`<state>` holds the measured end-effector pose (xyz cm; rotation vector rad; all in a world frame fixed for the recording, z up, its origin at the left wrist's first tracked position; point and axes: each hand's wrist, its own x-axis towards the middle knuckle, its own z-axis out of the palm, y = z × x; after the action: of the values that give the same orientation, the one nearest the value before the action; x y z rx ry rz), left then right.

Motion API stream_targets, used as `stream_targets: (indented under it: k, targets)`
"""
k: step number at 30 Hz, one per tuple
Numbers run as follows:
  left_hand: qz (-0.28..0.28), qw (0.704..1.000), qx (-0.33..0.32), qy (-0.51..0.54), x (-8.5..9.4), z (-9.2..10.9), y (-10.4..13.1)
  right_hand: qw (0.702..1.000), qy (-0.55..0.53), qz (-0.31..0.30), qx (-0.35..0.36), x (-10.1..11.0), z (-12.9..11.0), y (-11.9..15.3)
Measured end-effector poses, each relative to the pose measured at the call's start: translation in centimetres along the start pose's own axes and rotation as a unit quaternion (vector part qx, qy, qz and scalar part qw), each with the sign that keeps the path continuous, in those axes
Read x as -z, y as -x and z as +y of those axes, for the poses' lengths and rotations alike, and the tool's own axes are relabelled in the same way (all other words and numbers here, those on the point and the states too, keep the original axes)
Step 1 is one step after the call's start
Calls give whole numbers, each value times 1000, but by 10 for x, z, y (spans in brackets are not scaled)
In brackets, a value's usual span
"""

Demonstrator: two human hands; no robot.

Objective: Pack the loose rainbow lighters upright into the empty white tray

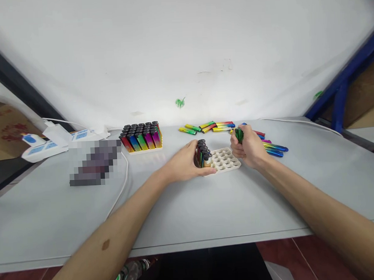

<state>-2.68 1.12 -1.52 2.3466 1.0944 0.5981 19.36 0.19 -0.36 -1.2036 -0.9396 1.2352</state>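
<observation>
A cream tray [226, 159] with a grid of holes lies in front of me. A row of black-topped lighters [202, 149] stands in its left side. My left hand [184, 161] curls around that end, fingers behind the row and thumb along the tray's front edge. Above the tray's right side, my right hand [248, 147] is closed on a shiny green lighter sleeve [239, 134]; its lower part is hidden in the fingers. More shiny coloured sleeves [223, 126] lie behind the tray, and several [275, 147] spread out to the right of my right hand.
A second tray [148, 150], packed with upright lighters [140, 138], stands at the back left. Farther left are a white power strip [40, 151], a pixelated dark object [95, 164] and a white cable [124, 184]. The wall [183, 53] bounds the table [190, 214] behind.
</observation>
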Motion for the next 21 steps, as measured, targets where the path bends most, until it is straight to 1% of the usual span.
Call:
stream_targets:
  k: [9, 16, 19, 21]
  targets:
    - [0, 1000, -4, -2, 0, 0, 0, 1000, -11, -9, 10, 3, 4, -1]
    - [1, 1000, -14, 21, -1, 0, 1, 1000, -4, -17, 18, -2, 0, 3]
    - [-8, 999, -20, 41, -2, 4, 3, 999, -3, -9, 36, -3, 1, 4]
    - [-16, 998, -26, 49, -2, 8, 4, 998, -8, -23, 58, -2, 3, 4]
